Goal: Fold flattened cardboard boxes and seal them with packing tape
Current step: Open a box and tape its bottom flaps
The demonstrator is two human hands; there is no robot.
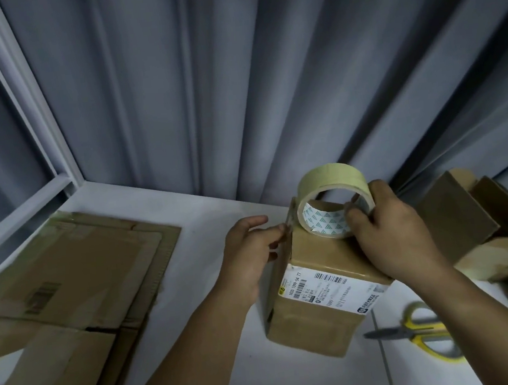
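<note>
Cardboard box (317, 324), right grip (390, 233) holding tape roll (329, 180), left grip (250, 256) pinching tape (290, 219)

On the white table (201, 245), at the lower right, yellow-handled scissors (420, 330) lying flat, blades closed and pointing left, across a thin seam in the tabletop. Behind the table, a grey curtain (234, 83) in long vertical folds across the whole back. At the left, a white window frame (28, 101) slanting down to the table's far corner.
</note>
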